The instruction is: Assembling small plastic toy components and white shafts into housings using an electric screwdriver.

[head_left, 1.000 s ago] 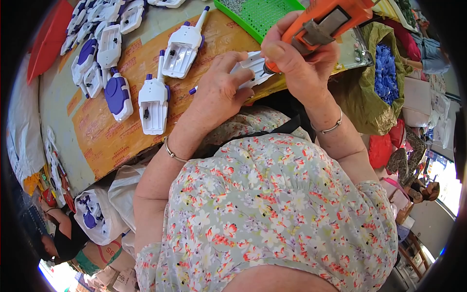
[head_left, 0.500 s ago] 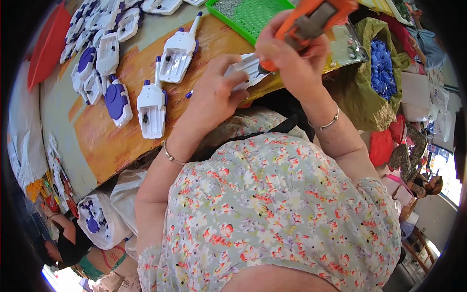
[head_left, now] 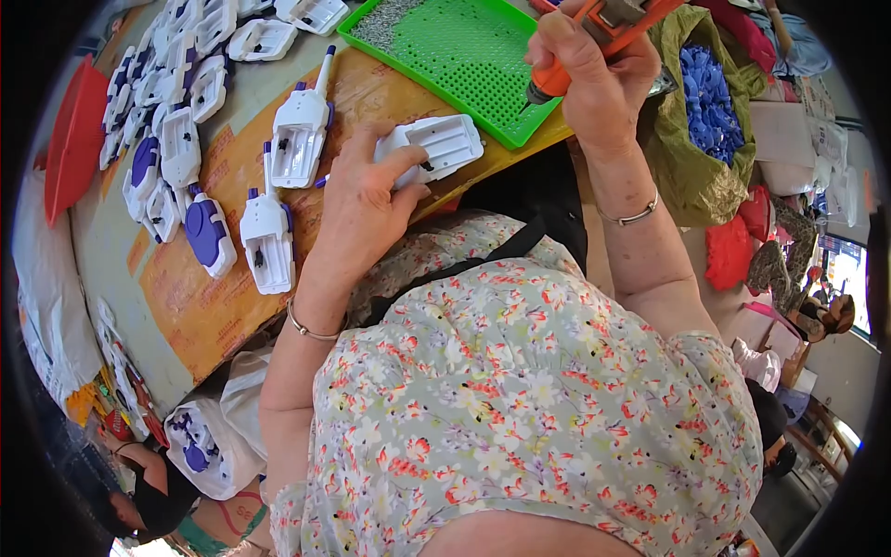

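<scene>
Casing (head_left: 444, 147) of smooth, glossy plastic

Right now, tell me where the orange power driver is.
In the head view's upper right, the orange power driver sits in the right hand, its tip appearing over the right end of the green tray.

Under the hands (head_left: 367, 200) spread a pale grey surface (head_left: 102, 278), partly covered with orange-brown sheeting (head_left: 200, 316); far to their right, white light filled a window (head_left: 854, 278) beside a grey wall (head_left: 843, 373), near brown wooden furniture (head_left: 826, 429)
</scene>
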Tool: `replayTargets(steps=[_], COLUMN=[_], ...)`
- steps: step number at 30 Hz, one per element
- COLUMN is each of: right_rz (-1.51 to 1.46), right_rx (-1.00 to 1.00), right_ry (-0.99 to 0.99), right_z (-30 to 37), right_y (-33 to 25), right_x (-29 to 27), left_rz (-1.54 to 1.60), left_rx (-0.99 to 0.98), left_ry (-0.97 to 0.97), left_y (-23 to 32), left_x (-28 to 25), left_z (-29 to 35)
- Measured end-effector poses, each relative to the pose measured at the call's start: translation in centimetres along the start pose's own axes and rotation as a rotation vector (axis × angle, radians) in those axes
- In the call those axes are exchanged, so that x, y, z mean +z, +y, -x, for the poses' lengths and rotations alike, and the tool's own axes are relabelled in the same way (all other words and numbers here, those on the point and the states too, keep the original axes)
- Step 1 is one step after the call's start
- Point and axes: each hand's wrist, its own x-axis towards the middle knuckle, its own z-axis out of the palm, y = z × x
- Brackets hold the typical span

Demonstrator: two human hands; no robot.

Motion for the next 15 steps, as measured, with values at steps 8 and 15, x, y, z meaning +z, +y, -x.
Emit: replayTargets(steps=[8,15], right_rz=[-0.029,0.041], right_rx=[-0.045,0.003], right_ry=[-0.013,-0.039], right_z=[0.1,0.2], right_y=[0.5,0.2], right_x=[-0.3,-0.3], left_rz=[-0.005,-0.003], left_rx=[0.001,0.006], left_ry=[0.011,0.014], left_y=[0.1,0.0], left_x=[-0.1,0.0], left_z=[0.1,0.1])
